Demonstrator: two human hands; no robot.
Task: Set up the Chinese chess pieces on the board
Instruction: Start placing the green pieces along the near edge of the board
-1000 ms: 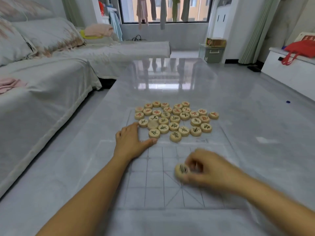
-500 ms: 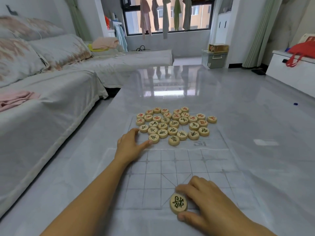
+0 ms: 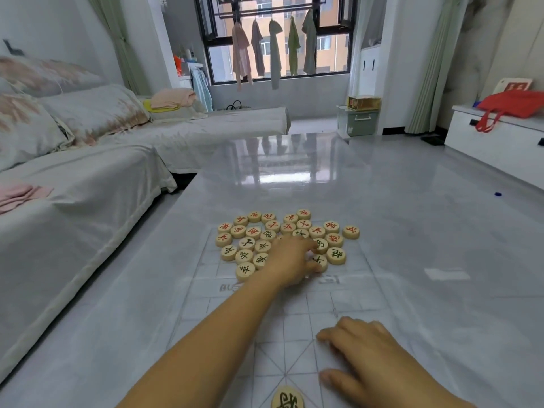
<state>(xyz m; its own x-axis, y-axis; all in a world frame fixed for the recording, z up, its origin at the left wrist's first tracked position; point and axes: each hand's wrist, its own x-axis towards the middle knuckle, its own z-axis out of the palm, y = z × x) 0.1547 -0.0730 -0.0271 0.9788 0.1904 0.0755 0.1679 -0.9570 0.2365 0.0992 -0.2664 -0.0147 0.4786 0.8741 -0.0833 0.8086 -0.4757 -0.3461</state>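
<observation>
A pile of round wooden chess pieces with red and black characters lies on the far half of the clear, grid-lined board. My left hand reaches over the right part of the pile, its fingers stretched across the pieces. Its thumb and forefinger lie on either side of a black-lettered piece. One black-lettered piece sits alone on the board's near edge line, cut off by the bottom of the frame. My right hand rests flat on the board just right of it, fingers relaxed and holding nothing.
The board lies on a glossy grey table. A covered sofa runs along the left side. A white cabinet with a red bag stands at the far right. Bare tabletop surrounds the board on both sides.
My right hand set the black piece on the near edge line and let go of it, then slid right. My left hand moved from the pile's left edge over to its right part.
</observation>
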